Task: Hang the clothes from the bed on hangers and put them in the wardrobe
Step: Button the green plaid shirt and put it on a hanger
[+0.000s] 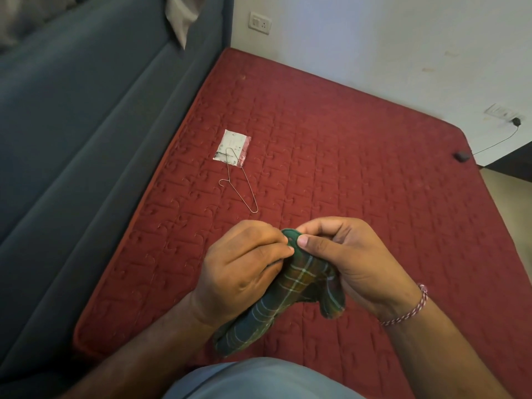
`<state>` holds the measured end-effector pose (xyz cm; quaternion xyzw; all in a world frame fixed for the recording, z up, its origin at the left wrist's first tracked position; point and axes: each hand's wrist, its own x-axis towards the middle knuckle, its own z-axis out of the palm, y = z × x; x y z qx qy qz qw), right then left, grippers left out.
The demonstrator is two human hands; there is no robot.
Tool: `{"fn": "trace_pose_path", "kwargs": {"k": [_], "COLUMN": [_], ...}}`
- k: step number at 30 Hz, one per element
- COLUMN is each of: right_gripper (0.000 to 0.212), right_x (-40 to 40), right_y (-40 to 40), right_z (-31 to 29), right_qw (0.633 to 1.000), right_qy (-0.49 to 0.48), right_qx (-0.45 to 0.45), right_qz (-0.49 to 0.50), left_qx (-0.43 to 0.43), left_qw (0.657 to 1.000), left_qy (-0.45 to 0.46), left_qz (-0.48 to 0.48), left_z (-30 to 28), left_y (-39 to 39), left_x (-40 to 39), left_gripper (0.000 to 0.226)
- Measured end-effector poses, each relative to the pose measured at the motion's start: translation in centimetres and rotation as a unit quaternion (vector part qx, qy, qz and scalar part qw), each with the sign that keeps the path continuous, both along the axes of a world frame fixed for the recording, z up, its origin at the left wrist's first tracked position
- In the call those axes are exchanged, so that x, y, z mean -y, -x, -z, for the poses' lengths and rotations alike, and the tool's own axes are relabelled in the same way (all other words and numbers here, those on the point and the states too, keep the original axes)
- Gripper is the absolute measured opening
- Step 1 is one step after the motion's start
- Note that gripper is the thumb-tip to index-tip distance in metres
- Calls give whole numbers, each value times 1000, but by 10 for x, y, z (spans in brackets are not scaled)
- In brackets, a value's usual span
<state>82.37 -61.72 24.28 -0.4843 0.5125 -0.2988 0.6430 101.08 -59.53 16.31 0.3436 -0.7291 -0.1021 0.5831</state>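
Above red mattress [345,156], left hand [241,272] and right hand [354,260] pinch plaid garment [290,295], hanging beneath each grip.

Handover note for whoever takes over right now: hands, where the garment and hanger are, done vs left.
Left hand: pinches the green plaid garment near its top edge.
Right hand: pinches the same edge from the other side; a red-and-white thread band is on that wrist.
Garment: held bunched above the red mattress, not on a hanger.
Wire hanger: lies untouched on the mattress, its far end over a small white packet.
Done: garment picked up.
Left: put it on the hanger, carry it to the wardrobe, which is not in view.
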Motion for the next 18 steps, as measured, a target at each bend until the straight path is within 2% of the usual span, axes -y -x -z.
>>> {"fn": "trace_pose_path", "kwargs": {"k": [6, 15, 18], "right_gripper": [7, 6, 6], "right_x": [3, 12, 19], "right_y": [-2, -2, 4], "right_z": [-1, 8, 13], "right_qw": [994, 975, 969], "right_qy": [75, 163, 172], "right_qx": [-64, -99, -115], "right_qz": [-40, -109, -136], "left_qx": [19, -5, -27], "left_qw": [1000, 1000, 997], "left_qy": [-8, -19, -69], "left_qz": [6, 23, 33], "left_z": [4, 12, 15], "left_y": [-7, -5, -4], "left_x": [0, 1, 1], "left_gripper": [7, 12, 12]}}
